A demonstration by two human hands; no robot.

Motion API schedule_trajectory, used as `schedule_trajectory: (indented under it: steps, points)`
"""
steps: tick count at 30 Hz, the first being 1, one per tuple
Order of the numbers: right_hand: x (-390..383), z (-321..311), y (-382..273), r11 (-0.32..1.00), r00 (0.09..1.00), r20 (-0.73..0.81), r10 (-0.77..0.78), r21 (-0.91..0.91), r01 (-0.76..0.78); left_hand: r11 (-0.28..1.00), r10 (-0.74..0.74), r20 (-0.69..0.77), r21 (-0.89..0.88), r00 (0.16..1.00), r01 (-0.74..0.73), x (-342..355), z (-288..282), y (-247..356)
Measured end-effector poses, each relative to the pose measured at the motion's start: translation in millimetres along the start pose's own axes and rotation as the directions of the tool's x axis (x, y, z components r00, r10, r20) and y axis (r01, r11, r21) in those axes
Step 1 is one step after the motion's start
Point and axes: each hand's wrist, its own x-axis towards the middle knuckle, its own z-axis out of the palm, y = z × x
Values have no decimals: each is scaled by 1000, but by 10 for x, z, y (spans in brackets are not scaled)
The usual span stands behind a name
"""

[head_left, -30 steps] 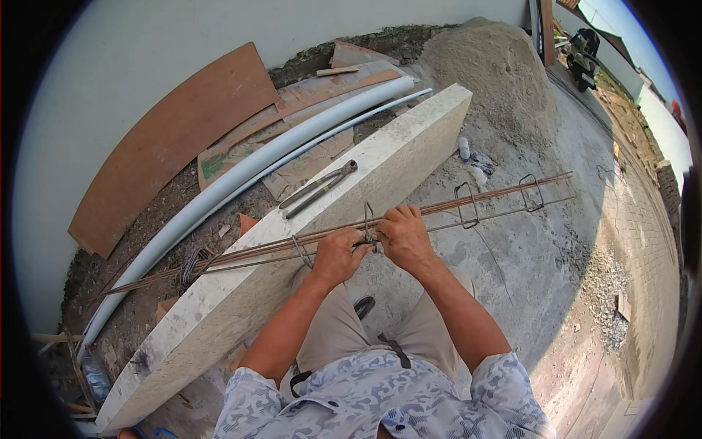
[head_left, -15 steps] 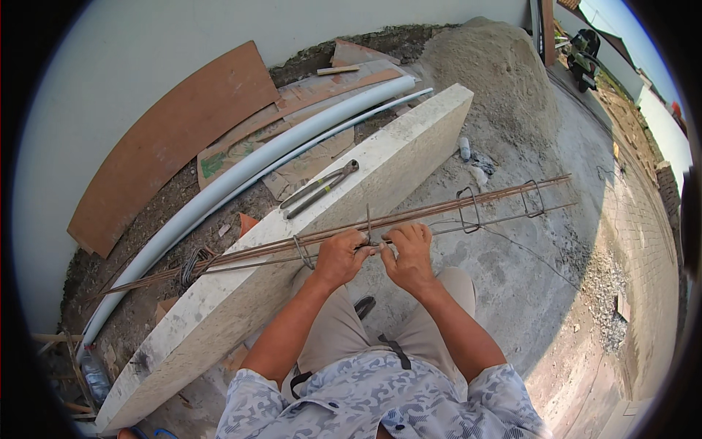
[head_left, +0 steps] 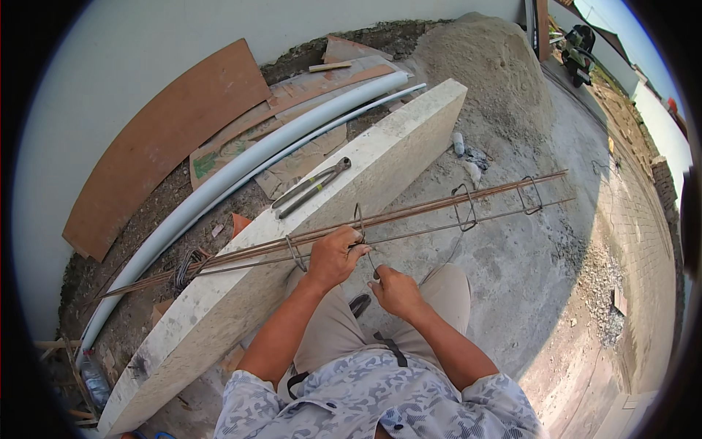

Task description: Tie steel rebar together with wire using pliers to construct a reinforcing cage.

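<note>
A bundle of long brown steel rods [head_left: 409, 213] lies slantwise across the concrete slab edge, with a thinner rod [head_left: 431, 231] alongside and several square wire stirrups [head_left: 463, 207] spaced around them. My left hand [head_left: 335, 256] is closed around the lower rod where a stirrup [head_left: 357, 216] crosses it, thumb and forefinger pressed together. Lower and to the right, my right hand [head_left: 397, 289] pinches the end of a thin tie wire [head_left: 371, 261] that runs up to the left fingertips. The exact joint under the left fingers is hidden.
Pincers [head_left: 314, 188] with dark handles lie on the upright concrete slab [head_left: 409, 139]. Behind it are a white pipe [head_left: 241, 168], a brown board [head_left: 168, 146] and cardboard. A coil of wire [head_left: 188, 269] hangs on the rods at left. A sand heap [head_left: 490, 66] rises at the back.
My right hand has moved down and away from the rod, drawing the wire with it. My left hand stays at the rod and stirrup. The view has shifted slightly.
</note>
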Motion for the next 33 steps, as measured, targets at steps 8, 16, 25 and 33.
schedule_trajectory:
  steps: [8,16,25,33]
  points:
    - [-1366,-110,340,930,958,-183,-223,-334,152,999,-4,-12,-42,1000,3,46,-17,-15]
    - [-2002,-498,281,936,833,447,326,-25,-352,999,-3,-8,-46,1000,2,64,-17,-1]
    - [-809,68,368,971,959,-271,-76,198,133,1000,-9,-38,-3,999,9,6,-12,-56]
    - [22,-65,-128,851,976,-217,29,518,90,991,-131,-14,-40,991,130,28,-18,79]
